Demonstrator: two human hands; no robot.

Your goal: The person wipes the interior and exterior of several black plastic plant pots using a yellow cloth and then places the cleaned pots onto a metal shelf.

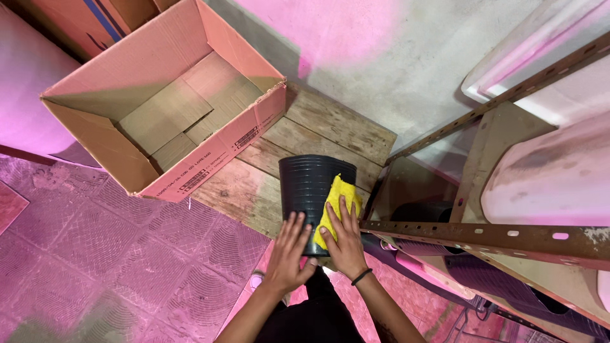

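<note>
A black ribbed plastic pot lies on its side over a wooden pallet, held in front of me. My left hand is clasped against the pot's near end, fingers spread on its side. My right hand presses a yellow cloth flat onto the pot's right side. A dark band circles the right wrist.
An open, empty cardboard box stands at the upper left, partly on the pallet. A rusty slotted metal shelf frame fills the right, with more dark pots beneath it and white tubs on it. Patterned tile floor lies at the left.
</note>
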